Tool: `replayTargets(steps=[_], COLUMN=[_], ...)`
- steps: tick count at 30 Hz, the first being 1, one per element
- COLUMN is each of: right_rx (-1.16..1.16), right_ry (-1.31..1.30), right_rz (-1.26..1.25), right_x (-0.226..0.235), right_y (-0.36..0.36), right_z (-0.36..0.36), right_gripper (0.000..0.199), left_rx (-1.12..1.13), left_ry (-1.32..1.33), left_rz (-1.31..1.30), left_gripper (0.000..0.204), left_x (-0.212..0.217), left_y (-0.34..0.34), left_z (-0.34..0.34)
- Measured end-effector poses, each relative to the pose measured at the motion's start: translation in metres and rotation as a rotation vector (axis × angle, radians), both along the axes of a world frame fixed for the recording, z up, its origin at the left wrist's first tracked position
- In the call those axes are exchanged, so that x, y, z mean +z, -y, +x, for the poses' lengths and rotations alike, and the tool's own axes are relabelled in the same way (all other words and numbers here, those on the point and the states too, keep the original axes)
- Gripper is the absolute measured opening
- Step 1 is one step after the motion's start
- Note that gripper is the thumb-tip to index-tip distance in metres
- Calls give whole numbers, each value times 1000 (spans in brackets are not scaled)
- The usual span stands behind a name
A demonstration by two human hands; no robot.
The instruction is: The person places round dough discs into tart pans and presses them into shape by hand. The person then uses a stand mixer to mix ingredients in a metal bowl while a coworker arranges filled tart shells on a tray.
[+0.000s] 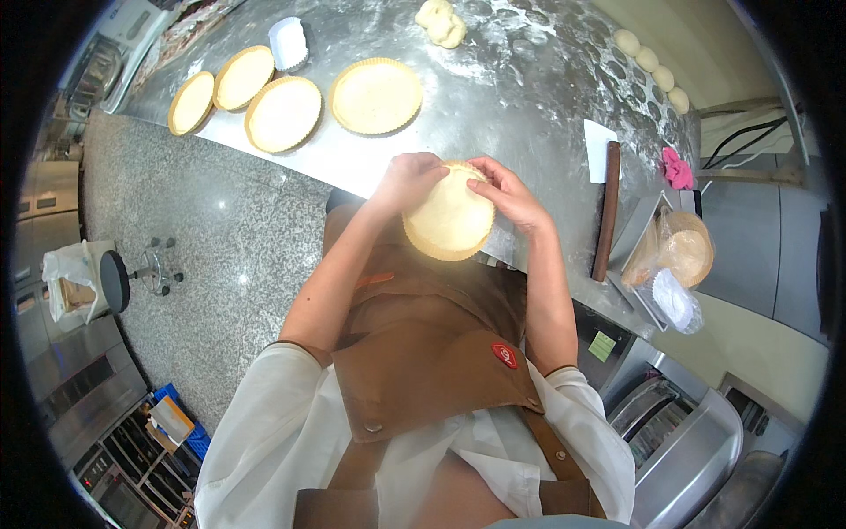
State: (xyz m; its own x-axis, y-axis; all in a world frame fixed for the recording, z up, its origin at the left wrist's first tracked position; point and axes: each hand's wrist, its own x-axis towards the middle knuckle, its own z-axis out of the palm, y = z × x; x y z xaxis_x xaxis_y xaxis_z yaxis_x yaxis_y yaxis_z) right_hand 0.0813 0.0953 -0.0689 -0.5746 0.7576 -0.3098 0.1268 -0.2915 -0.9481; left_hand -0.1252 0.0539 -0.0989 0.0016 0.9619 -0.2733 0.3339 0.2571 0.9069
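Both hands closed around a dough-lined tart tin [450,214], held just at the near edge of the floured steel surface [520,79]. Left hand [411,176] gripping the tin's left rim, right hand [508,196] on the right rim with fingers curled over the top edge; fingertips of both partly hidden behind the pastry. Fluted rim showing only along the near side.

Far left on the surface: four more lined tart tins [282,113] in a loose row, overlapping slightly, and a stack of white paper cases [289,43] just behind. Lump of dough [441,22] at the far edge, cut off at the top. Row of dough balls [652,60] far right. Wooden rolling pin [606,210] lying right of the hands, beside a white scraper [599,148]. Bagged items [679,264] on a tray at right, contents hard to make out through the plastic. Brown apron [423,353] below.
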Motion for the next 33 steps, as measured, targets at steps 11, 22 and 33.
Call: replayTargets(steps=[11, 22, 33], right_rx=[-79, -11, -62], right_ry=[225, 189, 136], right_rz=[93, 222, 79], right_x=[-29, -23, -24], right_y=[1, 0, 4], right_z=[-5, -10, -4], right_gripper=[22, 18, 22], left_rx=[-29, -65, -40], left_ry=[159, -35, 50], left_rz=[-19, -9, -72], left_gripper=[24, 32, 33], left_x=[9, 5, -1], left_y=[4, 0, 2], left_z=[-1, 9, 8])
